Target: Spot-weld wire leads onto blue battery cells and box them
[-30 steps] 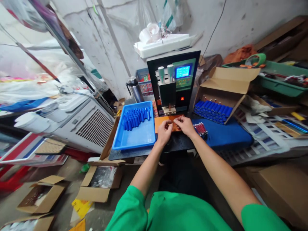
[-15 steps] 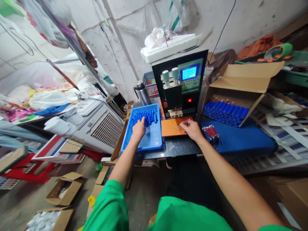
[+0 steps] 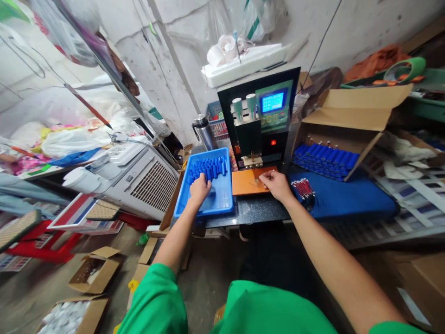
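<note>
A blue tray (image 3: pixel 218 204) holds several blue cylinders (image 3: pixel 216 168) in rows. My left hand (image 3: pixel 200 188) is over the tray, fingers closed at the near edge of the cylinders; what they grip, if anything, is hidden. My right hand (image 3: pixel 276 183) pinches something too small to make out above the orange board (image 3: pixel 241 182). Behind the board stands a black machine (image 3: pixel 248 139) with a lit display (image 3: pixel 273 102) and metal tips over the board. Small red parts with silvery ends (image 3: pixel 303 188) lie right of my right hand.
An open cardboard box (image 3: pixel 351 109) of blue cylinders stands on a blue cloth (image 3: pixel 361 202) at the right. Behind the tray is a metal flask (image 3: pixel 207 134). A white cooler (image 3: pixel 146 181) stands left, with cardboard boxes (image 3: pixel 95 271) on the floor.
My left hand has drawn slightly nearer and its fingers have curled in from a more pointed pose. My right hand stays over the orange board; the view has shifted a little.
</note>
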### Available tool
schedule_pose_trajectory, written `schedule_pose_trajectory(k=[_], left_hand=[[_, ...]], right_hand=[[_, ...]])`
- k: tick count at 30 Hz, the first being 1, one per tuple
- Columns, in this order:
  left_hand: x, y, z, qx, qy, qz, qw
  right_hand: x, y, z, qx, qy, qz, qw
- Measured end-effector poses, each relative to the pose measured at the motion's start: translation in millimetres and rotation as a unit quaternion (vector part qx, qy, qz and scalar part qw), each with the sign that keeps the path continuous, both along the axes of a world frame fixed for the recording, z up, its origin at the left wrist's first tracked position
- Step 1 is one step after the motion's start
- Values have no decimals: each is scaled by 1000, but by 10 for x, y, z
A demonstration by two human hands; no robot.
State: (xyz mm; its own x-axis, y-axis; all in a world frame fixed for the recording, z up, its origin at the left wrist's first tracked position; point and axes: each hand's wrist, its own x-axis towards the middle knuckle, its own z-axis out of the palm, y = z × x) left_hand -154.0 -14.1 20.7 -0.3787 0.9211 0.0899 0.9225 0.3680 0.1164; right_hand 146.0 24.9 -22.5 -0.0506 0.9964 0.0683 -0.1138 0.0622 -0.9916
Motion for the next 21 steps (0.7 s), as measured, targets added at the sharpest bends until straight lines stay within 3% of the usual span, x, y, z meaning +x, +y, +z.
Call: schedule_pose_trajectory(k=[3,7,12,15,21], left_hand=[[29,-9,41,101,-106,-18,989],[322,40,135,227,-244,-73,940],[988,184,99,210,-385,-204,875],[1299,300,7,176,-429,-216,859],[1501,385,-135,183,-441,-228,848]], right_hand=[[5,18,10,0,10,-3,1000],[14,83,24,-14,37,-10,999],[73,139,50,-25,92,-12,995],[141,141,69,-31,135,12,990],[159,162,90,-46,156,38,986]])
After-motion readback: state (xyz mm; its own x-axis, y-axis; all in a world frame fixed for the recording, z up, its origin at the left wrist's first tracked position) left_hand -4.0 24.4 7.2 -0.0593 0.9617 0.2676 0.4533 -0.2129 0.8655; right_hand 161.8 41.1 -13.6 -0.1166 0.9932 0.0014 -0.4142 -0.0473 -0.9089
